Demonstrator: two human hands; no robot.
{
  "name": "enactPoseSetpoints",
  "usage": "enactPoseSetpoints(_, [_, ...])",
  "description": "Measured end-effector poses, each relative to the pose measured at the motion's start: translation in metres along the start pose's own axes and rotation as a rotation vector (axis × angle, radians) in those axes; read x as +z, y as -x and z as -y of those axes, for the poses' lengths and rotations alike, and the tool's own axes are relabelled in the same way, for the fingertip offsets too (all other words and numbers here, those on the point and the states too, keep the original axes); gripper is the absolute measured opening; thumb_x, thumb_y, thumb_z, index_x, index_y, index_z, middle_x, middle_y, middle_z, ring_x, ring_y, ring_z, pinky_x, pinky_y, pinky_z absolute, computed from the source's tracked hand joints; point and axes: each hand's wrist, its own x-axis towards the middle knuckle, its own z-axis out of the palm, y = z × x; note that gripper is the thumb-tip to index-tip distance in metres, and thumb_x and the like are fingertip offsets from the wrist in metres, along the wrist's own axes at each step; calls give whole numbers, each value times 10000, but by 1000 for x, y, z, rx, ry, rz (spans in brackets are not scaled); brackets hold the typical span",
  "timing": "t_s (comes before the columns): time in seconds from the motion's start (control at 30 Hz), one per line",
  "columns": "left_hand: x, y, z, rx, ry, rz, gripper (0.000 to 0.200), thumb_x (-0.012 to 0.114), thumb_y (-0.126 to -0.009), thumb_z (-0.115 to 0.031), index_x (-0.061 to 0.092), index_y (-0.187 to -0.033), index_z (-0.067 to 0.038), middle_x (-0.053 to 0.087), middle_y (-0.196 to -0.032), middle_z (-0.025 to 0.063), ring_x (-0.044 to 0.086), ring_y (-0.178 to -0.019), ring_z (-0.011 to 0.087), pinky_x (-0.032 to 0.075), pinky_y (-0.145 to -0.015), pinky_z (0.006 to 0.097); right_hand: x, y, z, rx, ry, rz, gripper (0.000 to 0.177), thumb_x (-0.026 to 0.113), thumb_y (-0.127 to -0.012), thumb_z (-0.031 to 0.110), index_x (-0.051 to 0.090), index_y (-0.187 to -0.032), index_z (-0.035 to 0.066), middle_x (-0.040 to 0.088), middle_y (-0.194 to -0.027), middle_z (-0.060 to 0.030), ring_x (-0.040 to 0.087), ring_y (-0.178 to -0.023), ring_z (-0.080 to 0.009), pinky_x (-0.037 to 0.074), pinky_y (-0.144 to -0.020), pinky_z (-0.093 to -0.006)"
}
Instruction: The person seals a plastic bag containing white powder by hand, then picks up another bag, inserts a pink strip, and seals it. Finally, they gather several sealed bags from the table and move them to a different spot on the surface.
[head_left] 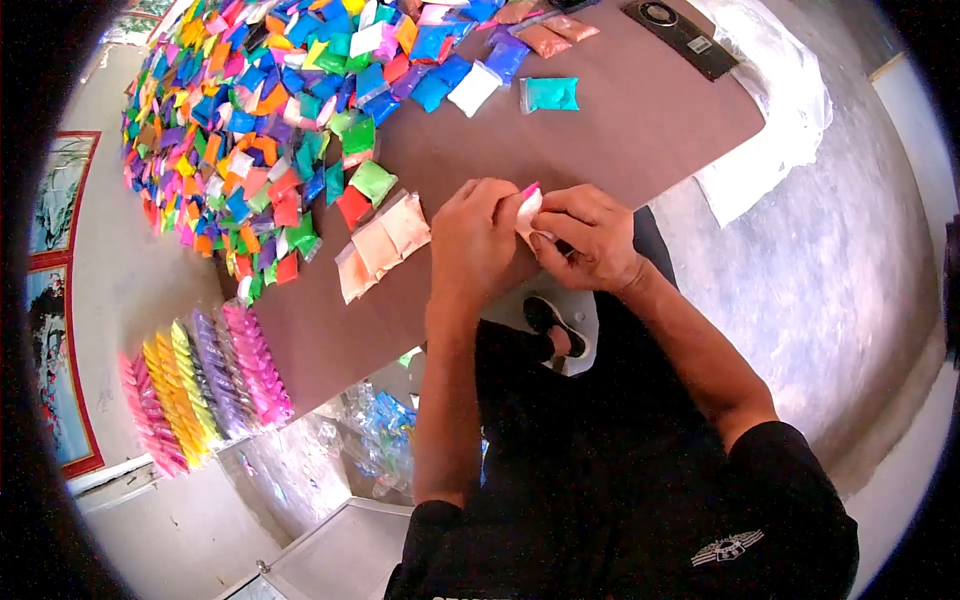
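Between my two hands, over the near edge of the brown table, is a small pale packet (pixel 529 210) with a bright pink tip. My left hand (pixel 472 240) has its fingers curled round the packet's left side. On the other side, the fingers and thumb of my right hand (pixel 590 235) pinch it. Part of the packet is hidden by the fingers. Just left of my left hand, peach-coloured packets (pixel 385 245) lie overlapping in a short row. Beyond the hands, a teal packet (pixel 549 94) lies by itself, with a white packet (pixel 474 89) to its left.
A large heap of small coloured packets (pixel 250 130) covers the far left of the brown table (pixel 640 130). Rows of pink, yellow and purple packets (pixel 205 385) stand at the left corner. A black device (pixel 682 38) and white plastic sheeting (pixel 775 110) are at the right. Clear plastic bags (pixel 375 440) lie below.
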Motion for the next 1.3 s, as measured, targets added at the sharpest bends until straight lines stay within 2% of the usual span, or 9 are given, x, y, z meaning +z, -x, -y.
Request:
enactPoseSetpoints(0.33, [8,-8,15,-21,-156,61,89,680,-916,-113,695,-933,-27,685,-865,163,667,-811,375,516,-716,441,1,-1,0,-6,27,-10,197,798,-737,85,721,-917,113,699,-949,-58,701,-818,-265,580,-700,-373])
enactPoseSetpoints(0.5, [-6,16,2,-93,-17,-44,124,695,-930,-133,707,-968,-16,713,-910,157,692,-850,336,527,-736,414,2,1,0,9,17,-22,177,804,-744,93,723,-899,121,696,-925,-56,698,-811,-259,580,-695,-371])
enactPoseSetpoints(0.6, [0,35,-8,-141,7,-82,117,698,-932,-149,686,-934,-33,696,-904,151,673,-844,368,531,-735,447,4,-1,2,17,2,-23,170,802,-745,95,723,-892,123,694,-919,-55,695,-805,-260,580,-692,-369])
enactPoseSetpoints(0.73, [3,39,14,-188,-126,-116,140,707,-939,-134,711,-984,-1,726,-951,158,705,-867,324,544,-776,382,4,1,1,25,28,-3,167,801,-746,110,724,-893,124,695,-933,-52,690,-794,-262,578,-689,-365])
enactPoseSetpoints(0.87, [1,40,11,-172,-95,-160,89,703,-933,-130,690,-938,-42,701,-909,148,682,-832,361,542,-726,429,3,0,0,12,34,6,161,799,-750,121,725,-893,125,697,-942,-51,687,-796,-260,576,-685,-365])
enactPoseSetpoints(0.93, [0,45,-6,-239,5,-151,118,703,-938,-120,708,-972,-7,719,-933,153,694,-833,338,539,-762,400,2,-2,3,27,44,8,166,794,-752,121,725,-903,122,698,-953,-59,693,-820,-265,582,-707,-362])
enactPoseSetpoints(1.07, [10,54,0,-163,-21,-165,114,706,-935,-116,705,-981,-11,718,-941,155,694,-834,338,542,-756,402,3,0,3,38,26,16,168,784,-759,116,722,-915,117,708,-993,-71,702,-860,-275,590,-740,-366])
enactPoseSetpoints(1.13, [7,49,5,-180,-149,-169,107,709,-928,-101,703,-988,-13,720,-953,153,703,-860,335,550,-758,399,2,-3,6,37,23,11,170,773,-766,103,721,-928,106,714,-1038,-87,709,-893,-296,594,-775,-380])
enactPoseSetpoints(1.3, [4,53,6,-247,-41,-186,109,723,-932,-107,711,-988,-15,717,-926,152,705,-819,299,550,-739,368,-5,-2,0,0,13,99,207,758,-774,76,711,-975,82,714,-1062,-108,707,-946,-317,589,-820,-405])
